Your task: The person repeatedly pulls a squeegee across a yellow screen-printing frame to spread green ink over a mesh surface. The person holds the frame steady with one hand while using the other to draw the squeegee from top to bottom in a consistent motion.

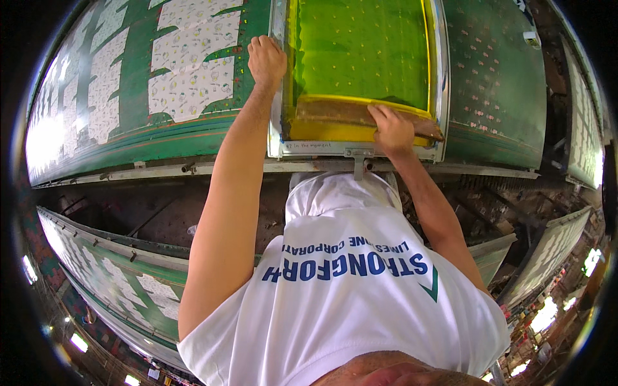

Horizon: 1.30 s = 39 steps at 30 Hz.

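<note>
A screen printing frame [275,132] with pale metal sides lies on the green table in front of me. Its stretched mesh [360,48] is yellow-green, with yellow ink around the borders. My left hand [267,62] is closed at the frame's left side, fingers curled over the edge. Across the near end of the mesh lies a long wooden squeegee [331,112], tilted slightly down to the right. My right hand [393,130] grips it right of its middle, fingers over the top; the thumb is mostly hidden. A metal bracket [358,164] sits at the frame's near edge.
Left of the frame, white printed fabric pieces [193,51] lie on the green table [257,16]. Small pink prints [479,77] dot the green surface at right. A metal rail [212,168] runs along the near edge. Behind me stands another table [138,264] with fabric pieces.
</note>
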Available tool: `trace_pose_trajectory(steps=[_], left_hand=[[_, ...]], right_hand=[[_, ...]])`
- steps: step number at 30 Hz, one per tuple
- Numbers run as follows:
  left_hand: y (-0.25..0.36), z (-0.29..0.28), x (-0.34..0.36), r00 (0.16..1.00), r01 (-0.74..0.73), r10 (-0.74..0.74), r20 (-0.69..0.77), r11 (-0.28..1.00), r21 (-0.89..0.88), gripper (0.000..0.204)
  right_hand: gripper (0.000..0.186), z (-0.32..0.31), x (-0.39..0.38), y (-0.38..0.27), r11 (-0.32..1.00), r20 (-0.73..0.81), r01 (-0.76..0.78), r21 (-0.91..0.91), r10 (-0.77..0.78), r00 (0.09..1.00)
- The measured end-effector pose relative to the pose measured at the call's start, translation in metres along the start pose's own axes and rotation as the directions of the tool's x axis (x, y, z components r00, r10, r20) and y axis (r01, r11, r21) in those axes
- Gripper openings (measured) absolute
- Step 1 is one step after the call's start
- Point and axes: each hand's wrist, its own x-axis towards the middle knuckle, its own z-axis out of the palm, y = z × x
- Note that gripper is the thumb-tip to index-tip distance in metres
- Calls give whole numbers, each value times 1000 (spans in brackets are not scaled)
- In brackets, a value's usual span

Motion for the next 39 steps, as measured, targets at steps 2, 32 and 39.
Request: trace_pose_trajectory(steps=[2, 32, 39], left_hand=[[0, -1, 0, 1000, 10, -10, 13, 1000, -15, 18], [20, 0, 5, 1000, 27, -26, -9, 987, 161, 11], [24, -2, 7, 999, 24, -28, 18, 984, 174, 10]], right_hand=[[54, 2, 34, 12, 999, 18, -29, -19, 29, 999], [31, -31, 505, 199, 993, 145, -15, -120, 33, 989], [30, -5, 497, 207, 984, 148, 32, -175, -6, 989]])
